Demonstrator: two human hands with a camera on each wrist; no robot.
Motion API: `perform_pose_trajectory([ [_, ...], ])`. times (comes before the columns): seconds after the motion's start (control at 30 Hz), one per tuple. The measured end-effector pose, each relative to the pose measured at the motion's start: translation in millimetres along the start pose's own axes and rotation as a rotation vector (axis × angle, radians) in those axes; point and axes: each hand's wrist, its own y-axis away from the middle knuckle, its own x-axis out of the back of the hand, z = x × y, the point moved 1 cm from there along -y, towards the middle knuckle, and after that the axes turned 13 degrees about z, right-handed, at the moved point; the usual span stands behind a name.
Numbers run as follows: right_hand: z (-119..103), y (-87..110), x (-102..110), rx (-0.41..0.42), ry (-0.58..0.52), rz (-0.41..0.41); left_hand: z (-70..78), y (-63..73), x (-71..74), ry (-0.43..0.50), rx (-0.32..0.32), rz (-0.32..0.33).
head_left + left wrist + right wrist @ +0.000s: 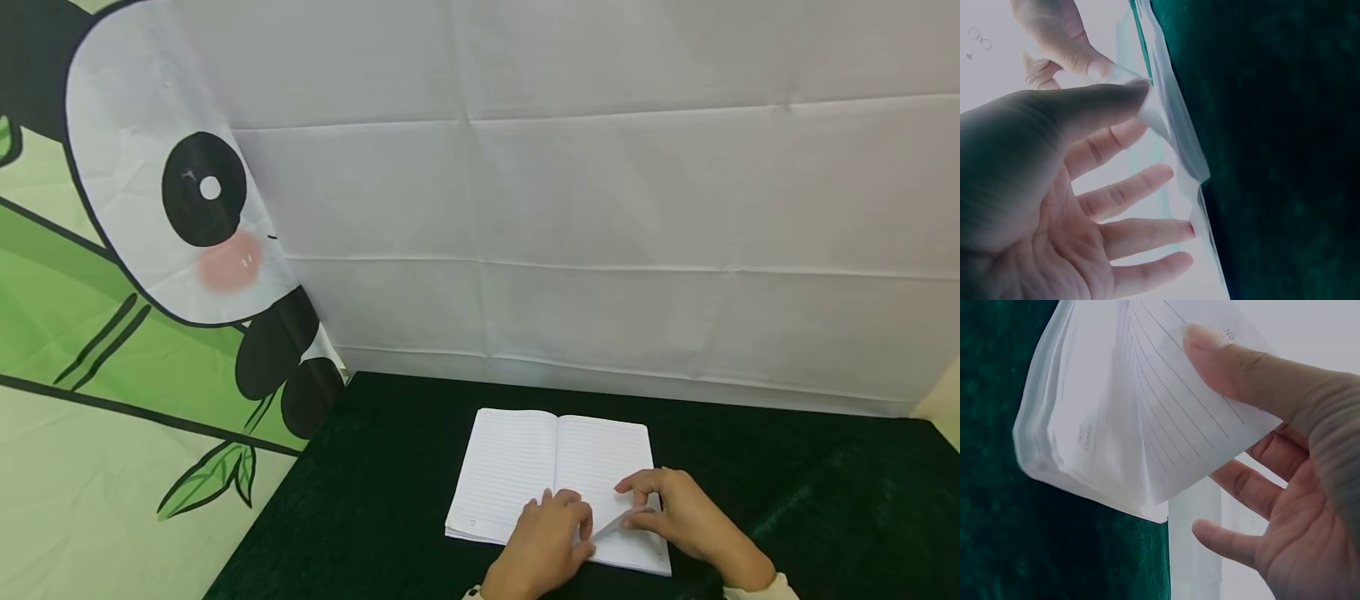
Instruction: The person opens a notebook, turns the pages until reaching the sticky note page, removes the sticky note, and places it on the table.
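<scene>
An open lined notebook (510, 467) lies flat on the dark green cloth. My right hand (678, 508) pinches the lower outer corner of a right-side page (1185, 412) between thumb and fingers. That page is lifted and curls away from the sheets under it. Near the bottom of the spine, my left hand (543, 537) has its thumb and index finger together at the page's lower edge. Its other fingers (1147, 237) spread over the left-side page in the left wrist view. The left index fingertip is partly hidden behind the thumb.
A dark green velvety cloth (390, 467) covers the table. Behind it hangs a creased white sheet (600, 192). At the left is a printed cloth (150, 275) with a panda and bamboo.
</scene>
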Motion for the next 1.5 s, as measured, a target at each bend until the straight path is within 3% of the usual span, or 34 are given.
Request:
perform_pose_trajectory([
  [0.27,-1.5,-2.4,-0.2,-0.007,-0.003,0.032,0.4,1.8,-1.5,-0.016,0.021,0.07],
  [0.47,-1.5,-2.8,0.2,0.013,0.011,0.05,-0.5,0.0,-2.8,-0.025,0.016,0.074],
  [0.63,-1.1,-0.3,-0.6,0.021,0.053,0.182,-1.9,0.5,-3.1,-0.014,0.013,0.12],
  [0.77,0.4,0.9,-1.9,-0.041,0.114,0.232,-3.6,0.9,-2.8,0.017,0.036,0.179],
  [0.97,7.5,-0.6,-6.9,-0.147,0.127,0.138,-10.0,-0.9,-2.1,0.076,0.125,0.213],
  [1.1,9.4,-0.9,-11.7,-0.161,0.12,0.092,-15.2,-2.7,-2.6,0.098,0.181,0.215],
  [1.37,6.9,2.0,-21.5,-0.189,0.039,-0.084,-25.7,-5.9,0.5,0.143,0.269,0.298],
  [1.5,6.6,2.9,-22.4,-0.185,0.001,-0.139,-33.5,-8.0,7.9,0.112,0.3,0.32],
])
